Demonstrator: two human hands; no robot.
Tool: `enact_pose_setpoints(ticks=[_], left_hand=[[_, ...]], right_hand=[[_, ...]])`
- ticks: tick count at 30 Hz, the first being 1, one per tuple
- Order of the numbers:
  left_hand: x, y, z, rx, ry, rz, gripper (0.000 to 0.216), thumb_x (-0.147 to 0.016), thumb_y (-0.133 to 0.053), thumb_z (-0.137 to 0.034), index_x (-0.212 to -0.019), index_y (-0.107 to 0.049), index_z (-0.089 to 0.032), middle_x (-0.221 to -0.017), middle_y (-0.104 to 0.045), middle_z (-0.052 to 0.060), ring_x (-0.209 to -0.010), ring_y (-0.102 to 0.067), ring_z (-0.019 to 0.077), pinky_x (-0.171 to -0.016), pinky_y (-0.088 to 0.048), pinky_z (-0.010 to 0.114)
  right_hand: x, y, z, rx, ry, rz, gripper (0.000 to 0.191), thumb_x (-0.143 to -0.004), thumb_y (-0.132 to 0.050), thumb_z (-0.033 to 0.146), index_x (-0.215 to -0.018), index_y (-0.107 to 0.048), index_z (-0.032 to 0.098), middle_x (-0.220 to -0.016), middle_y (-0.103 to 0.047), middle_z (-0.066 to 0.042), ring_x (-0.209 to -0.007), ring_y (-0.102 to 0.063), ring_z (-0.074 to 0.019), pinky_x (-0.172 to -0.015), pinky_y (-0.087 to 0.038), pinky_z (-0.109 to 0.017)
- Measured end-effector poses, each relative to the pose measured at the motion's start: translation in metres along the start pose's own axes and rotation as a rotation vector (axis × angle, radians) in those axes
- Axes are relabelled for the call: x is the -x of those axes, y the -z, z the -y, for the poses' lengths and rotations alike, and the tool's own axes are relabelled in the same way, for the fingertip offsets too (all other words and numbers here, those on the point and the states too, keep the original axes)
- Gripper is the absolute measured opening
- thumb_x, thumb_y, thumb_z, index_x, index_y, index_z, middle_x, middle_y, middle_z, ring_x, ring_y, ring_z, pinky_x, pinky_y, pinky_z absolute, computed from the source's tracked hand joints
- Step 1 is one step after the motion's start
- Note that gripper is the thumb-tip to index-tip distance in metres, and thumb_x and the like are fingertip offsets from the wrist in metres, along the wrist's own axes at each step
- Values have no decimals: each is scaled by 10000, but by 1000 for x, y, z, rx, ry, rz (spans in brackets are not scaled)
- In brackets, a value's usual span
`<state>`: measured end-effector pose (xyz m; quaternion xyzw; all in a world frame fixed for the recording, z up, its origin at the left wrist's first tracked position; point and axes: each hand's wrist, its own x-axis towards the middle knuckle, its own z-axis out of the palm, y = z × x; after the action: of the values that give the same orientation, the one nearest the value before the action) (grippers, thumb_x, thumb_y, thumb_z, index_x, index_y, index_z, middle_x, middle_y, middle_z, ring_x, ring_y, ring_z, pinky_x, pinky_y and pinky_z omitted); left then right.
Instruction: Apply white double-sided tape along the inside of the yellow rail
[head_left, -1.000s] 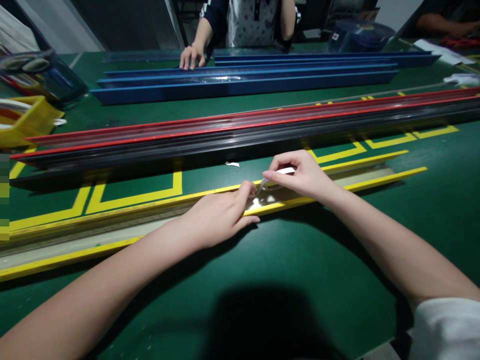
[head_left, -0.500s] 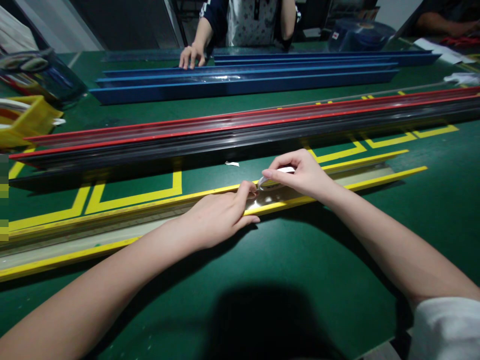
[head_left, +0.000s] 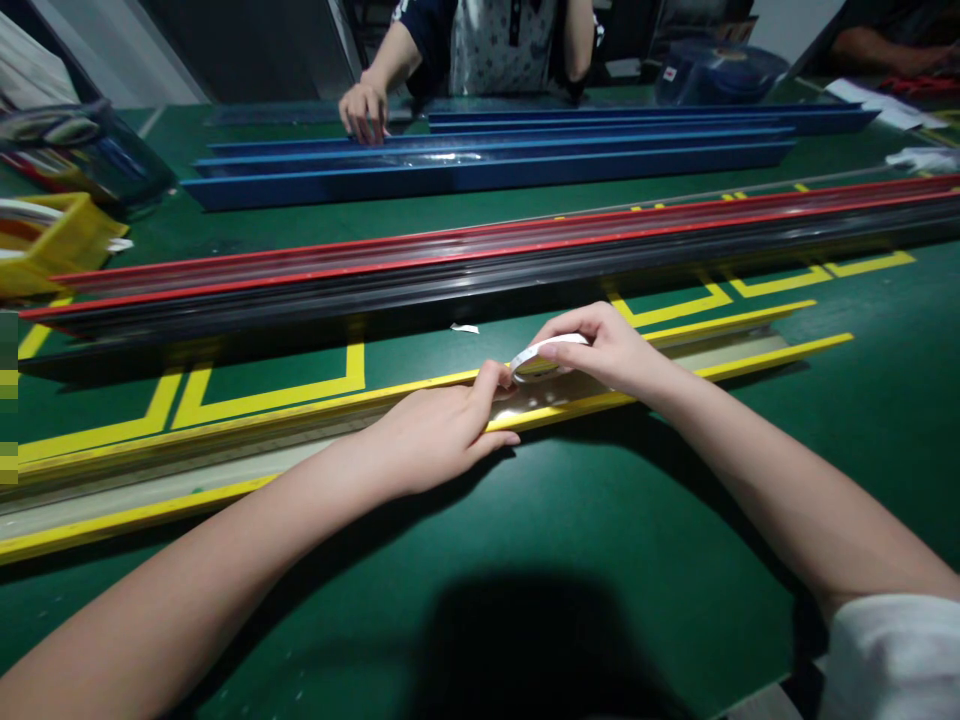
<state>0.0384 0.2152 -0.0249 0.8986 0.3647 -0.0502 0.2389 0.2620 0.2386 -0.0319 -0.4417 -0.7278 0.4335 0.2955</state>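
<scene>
A long yellow-edged channel strip [head_left: 720,368] lies slanted across the green table in front of me. My left hand [head_left: 435,435] grips it near the middle, with fingertips inside the channel and the thumb along the near yellow edge. Just right of those fingertips, my right hand [head_left: 607,345] pinches a thin roll of white tape [head_left: 527,357]. The roll is tilted over the channel, its near side close to my left fingertips. Whether a tape end runs under the left fingers is hidden.
Beyond lie a red-and-black bundle of strips [head_left: 465,262] and blue channel strips [head_left: 487,172]. A co-worker's hand [head_left: 365,108] rests at the blue strips. At left are a yellow bin [head_left: 71,240] and a clear container of tools [head_left: 112,165]. A white scrap [head_left: 465,328] lies on the table.
The tape roll has turned in my right hand, so more of its white ring shows. My left hand has stayed in place. The co-worker's hand has shifted slightly left.
</scene>
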Motion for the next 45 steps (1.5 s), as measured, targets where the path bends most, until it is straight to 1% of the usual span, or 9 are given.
enact_pose_setpoints(ticks=[4, 8, 15, 21, 26, 33, 36, 40, 45], left_hand=[[0, -2, 2, 13, -3, -3, 435, -950, -428, -468, -1261, -317, -185, -1236, -637, 129, -1057, -662, 273, -817, -518, 339], [-1, -7, 6, 16, -34, -42, 442, -949, -429, -484, -1263, -310, -198, -1267, -619, 115, -1074, -652, 277, -833, -517, 355], [-1, -10, 8, 2, -50, -52, 428, -953, -419, -487, -1260, -324, -206, -1229, -635, 104, -1057, -655, 277, -823, -511, 355], [-1, -10, 8, -21, -51, -53, 396, -950, -418, -494, -1228, -367, -216, -1219, -642, 92, -1025, -662, 273, -798, -502, 343], [-1, -9, 9, -49, -52, -55, 390, -949, -416, -500, -1233, -376, -236, -1200, -658, 73, -1004, -672, 274, -777, -502, 347], [-2, -10, 10, -74, -67, -77, 386, -946, -419, -506, -1240, -391, -258, -1224, -654, 34, -969, -678, 256, -735, -502, 340], [-2, -11, 9, -125, -84, -82, 370, -957, -400, -493, -1239, -421, -254, -1207, -659, 37, -971, -676, 248, -721, -499, 332], [-1, -15, 7, -223, -119, -106, 357, -980, -355, -456, -1245, -461, -241, -1194, -657, 52, -1033, -658, 247, -756, -500, 340], [1, -18, 6, -292, -134, -136, 352, -990, -333, -446, -1225, -477, -228, -1144, -665, 46, -1002, -662, 231, -732, -488, 327]], right_hand=[[0, 0, 1, -67, 3, -17, 286, -802, -662, 405, -784, -697, 122, -670, -624, -13, -619, -537, -112, -566, -376, -218], [0, -3, 1, -132, 3, -55, 314, -753, -718, 439, -758, -632, 137, -663, -578, 4, -606, -491, -99, -556, -354, -212], [-1, -4, 2, -128, 13, -131, 294, -739, -740, 393, -703, -593, 141, -599, -479, 40, -556, -385, -72, -520, -278, -210], [-1, -4, 2, -109, 28, -145, 270, -740, -731, 365, -678, -598, 139, -588, -490, 41, -554, -390, -75, -521, -279, -217], [-1, -4, 0, -58, 43, -213, 285, -767, -698, 369, -646, -579, 140, -561, -450, 47, -542, -362, -71, -511, -257, -219], [-1, -4, -1, 18, 88, -278, 253, -758, -672, 277, -592, -534, 146, -545, -409, 54, -539, -334, -67, -517, -246, -226], [-1, -4, 0, 18, 99, -284, 244, -757, -675, 280, -595, -554, 144, -543, -406, 55, -538, -329, -69, -521, -249, -229], [-2, -4, 1, 8, 90, -282, 251, -758, -676, 306, -602, -567, 143, -542, -407, 55, -534, -325, -70, -524, -252, -231], [-2, -4, -1, -6, 83, -276, 261, -758, -678, 326, -611, -567, 142, -541, -411, 54, -534, -324, -70, -522, -243, -232]])
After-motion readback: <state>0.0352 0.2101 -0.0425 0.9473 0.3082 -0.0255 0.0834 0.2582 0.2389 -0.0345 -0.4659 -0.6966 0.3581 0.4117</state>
